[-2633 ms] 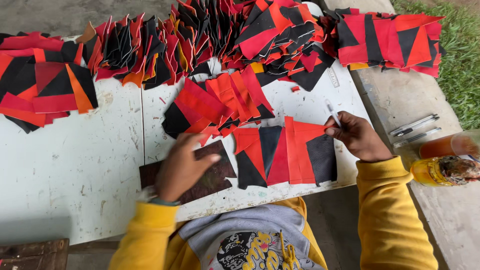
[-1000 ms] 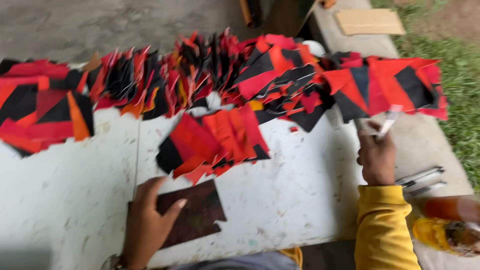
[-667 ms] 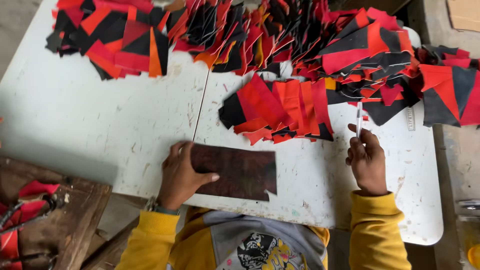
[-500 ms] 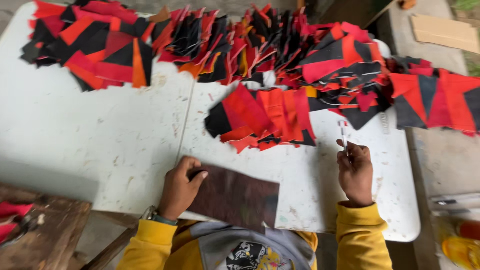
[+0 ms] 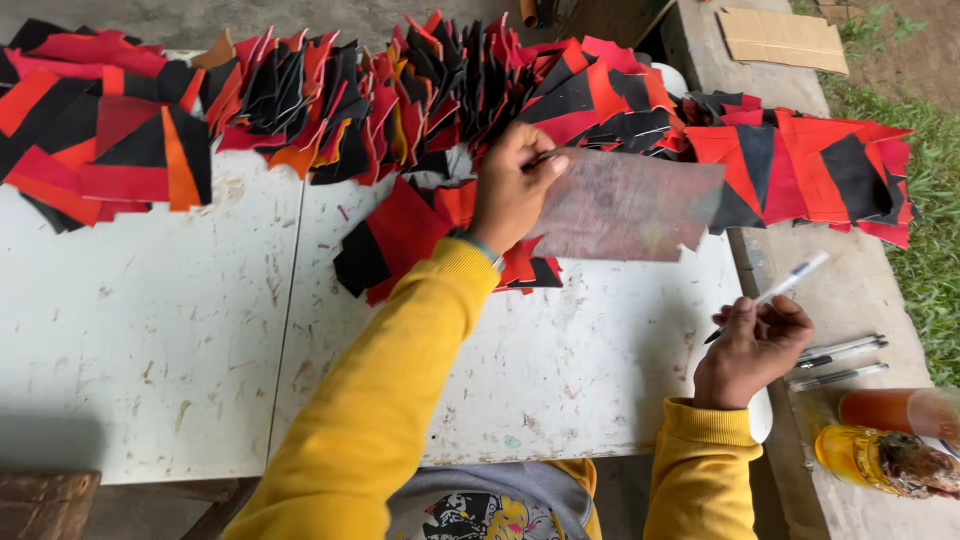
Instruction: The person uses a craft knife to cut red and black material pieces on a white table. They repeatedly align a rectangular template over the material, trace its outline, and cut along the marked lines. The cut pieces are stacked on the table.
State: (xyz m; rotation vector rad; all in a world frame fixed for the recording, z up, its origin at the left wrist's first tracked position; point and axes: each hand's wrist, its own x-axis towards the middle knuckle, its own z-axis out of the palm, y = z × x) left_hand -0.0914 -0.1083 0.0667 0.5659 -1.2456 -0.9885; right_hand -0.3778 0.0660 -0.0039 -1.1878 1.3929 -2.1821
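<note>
My left hand (image 5: 512, 186), in a yellow sleeve, reaches across the white table (image 5: 150, 330) and holds a flat dark reddish-brown rectangular sheet (image 5: 630, 205) up in the air above the table's right part. Under my wrist lies a small pile of red and black fabric pieces (image 5: 410, 235). My right hand (image 5: 752, 345) rests at the table's right edge and grips a white pen (image 5: 775, 292), its tip pointing down-left.
Long overlapping rows of red, black and orange fabric pieces (image 5: 300, 95) fill the table's far side. More such pieces (image 5: 815, 170) lie on the concrete ledge at right. Three pens (image 5: 840, 360), two orange-capped bottles (image 5: 890, 440) and cardboard (image 5: 785, 38) sit there too.
My left hand has lifted the dark sheet off the table's near edge and carried it up and to the right. My right hand has shifted right with the pen.
</note>
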